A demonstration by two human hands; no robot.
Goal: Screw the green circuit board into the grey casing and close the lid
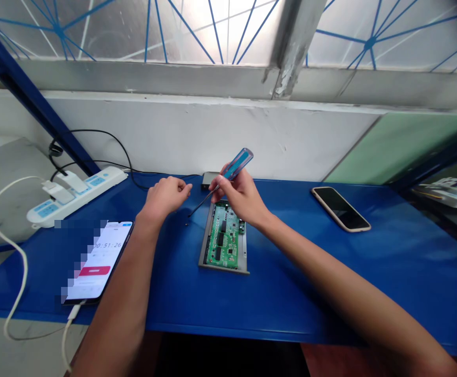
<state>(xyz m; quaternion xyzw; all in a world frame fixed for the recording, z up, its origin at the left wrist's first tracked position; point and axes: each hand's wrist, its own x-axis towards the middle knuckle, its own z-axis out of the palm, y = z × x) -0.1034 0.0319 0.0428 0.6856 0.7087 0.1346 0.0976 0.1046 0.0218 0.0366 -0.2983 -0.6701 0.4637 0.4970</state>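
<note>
The right hand (240,199) grips a blue-handled screwdriver (239,162), its fingers (222,182) closed around the handle and its thin shaft slanting down and left, the tip ending near the left side of a green circuit board (224,235). The board lies in a grey metal tray (222,268) near the middle of the blue worktop (291,298). The left hand (165,198) hangs just left of the screwdriver shaft, holding nothing, its fingers (183,184) loosely curled. A small grey box (209,180) sits at the worktop's back edge behind the board. A smartphone (102,259) showing a timer lies toward the front left, with a white cable (12,246) looping off the left edge. A power strip (106,180) sits at the back left corner, and a second smartphone (340,208) lies toward the right.
</note>
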